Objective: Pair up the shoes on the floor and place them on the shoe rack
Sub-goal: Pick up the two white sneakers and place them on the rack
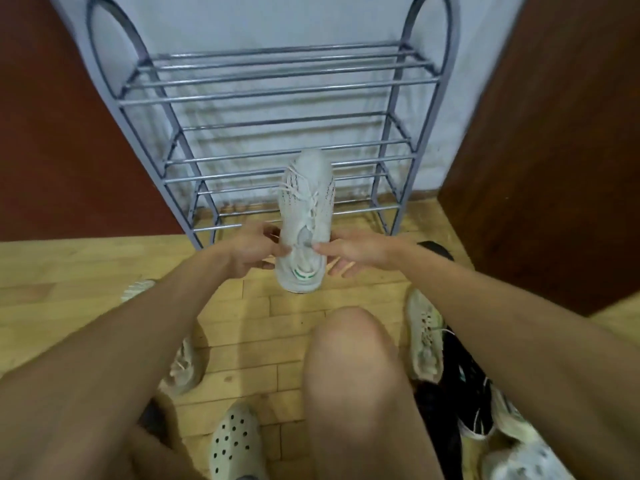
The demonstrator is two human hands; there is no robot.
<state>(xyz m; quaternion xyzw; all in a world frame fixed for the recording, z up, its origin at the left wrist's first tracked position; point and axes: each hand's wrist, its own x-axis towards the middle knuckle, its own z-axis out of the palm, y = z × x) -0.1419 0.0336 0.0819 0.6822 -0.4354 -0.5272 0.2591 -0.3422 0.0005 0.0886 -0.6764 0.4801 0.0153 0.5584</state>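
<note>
A white laced sneaker (306,209) with a green heel mark is held between both hands, toe pointing at the grey metal shoe rack (277,88). My left hand (254,249) pinches its left collar edge. My right hand (353,252) pinches the right collar edge, with fingers under the heel. The rack's bar shelves hold nothing. On the wooden floor lie a beige sneaker (424,341) at right, another beige sneaker (185,365) at left, and black shoes (464,386) at lower right.
A perforated white clog (235,445) lies at bottom centre beside my bare knee (349,358). Dark red panels flank the rack: one at left (62,133), one at right (554,133). A pale shoe tip (136,289) shows past my left forearm.
</note>
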